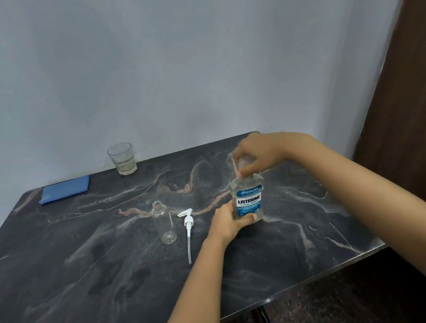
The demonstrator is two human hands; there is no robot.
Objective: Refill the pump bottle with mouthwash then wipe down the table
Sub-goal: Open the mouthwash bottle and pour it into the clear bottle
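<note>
- Mouthwash bottle (249, 200) and pump bottle (164, 223) both upright on the dark, marble-veined table (87, 288), set against a pale grey wall (164, 58).
- Off to the far right, beyond the table's edge, a brown door (417, 105).
- Folded flat at the far left corner of the table, just beside the wall, a blue cloth (65, 189), well apart from both bottles.
- Back to the mouthwash bottle: clear, pale liquid inside, blue label facing the camera, base on the tabletop, right of the table's middle.
- Over its top, the right hand (259, 152), fingers curled down and pinching the cap (245, 163). Cap blurred and mostly hidden, so cannot tell whether seated or lifted.
- Around its lower body, the left hand (228, 223), clamped on, thumb across the front below the label.
- At the back edge near the wall, right of the cloth, a glass tumbler (122, 159) with a little pale liquid low inside.
- Pump bottle itself: clear, neck open, left of the mouthwash bottle, touched by neither hand.
- Lying flat between the two bottles, just beside the pump bottle, a white pump head (188, 225), dip tube pointing toward the near edge.
</note>
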